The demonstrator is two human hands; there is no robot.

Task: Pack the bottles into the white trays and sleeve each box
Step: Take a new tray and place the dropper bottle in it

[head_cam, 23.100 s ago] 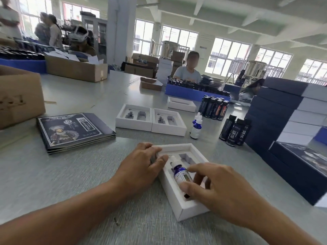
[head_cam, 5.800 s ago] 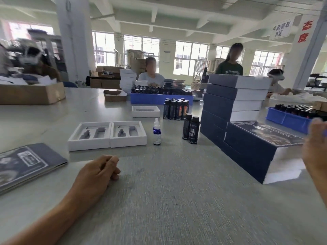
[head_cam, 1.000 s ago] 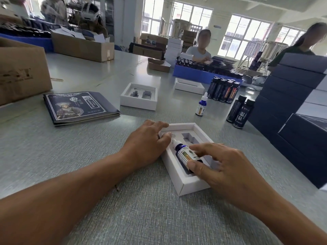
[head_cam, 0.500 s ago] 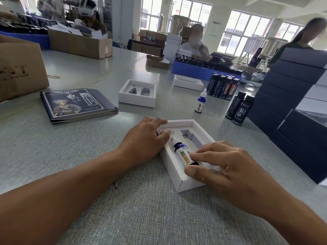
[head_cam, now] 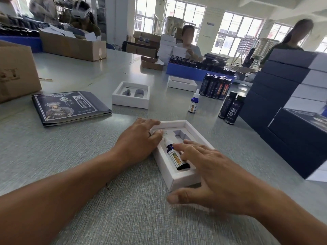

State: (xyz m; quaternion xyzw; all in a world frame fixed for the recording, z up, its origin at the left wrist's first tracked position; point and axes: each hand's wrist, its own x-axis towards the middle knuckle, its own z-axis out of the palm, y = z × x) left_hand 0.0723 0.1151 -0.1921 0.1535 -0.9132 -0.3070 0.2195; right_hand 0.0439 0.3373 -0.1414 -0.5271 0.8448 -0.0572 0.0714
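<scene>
A white tray (head_cam: 184,179) lies on the grey table in front of me. A small blue dropper bottle (head_cam: 174,155) lies flat in its left slot; the right slot (head_cam: 179,133) holds nothing. My left hand (head_cam: 136,140) rests against the tray's left wall, fingers over the far left corner. My right hand (head_cam: 212,172) hovers over the tray's right side with straight fingers, the forefinger touching the bottle, the thumb by the near wall. A second white tray (head_cam: 131,95) with bare slots sits further back. A flat stack of dark printed sleeves (head_cam: 70,106) lies at the left.
One blue dropper bottle (head_cam: 193,101) stands mid-table. Two tall dark bottles (head_cam: 231,109) and a group of several more (head_cam: 215,86) stand to the right. Stacked dark sleeved boxes (head_cam: 292,103) fill the right edge. A cardboard carton (head_cam: 16,71) stands at left. People work at the far end.
The dropper bottle has settled flat into the left slot. My right hand has let go of it, its fingers straightened and drawn back toward the tray's near right side.
</scene>
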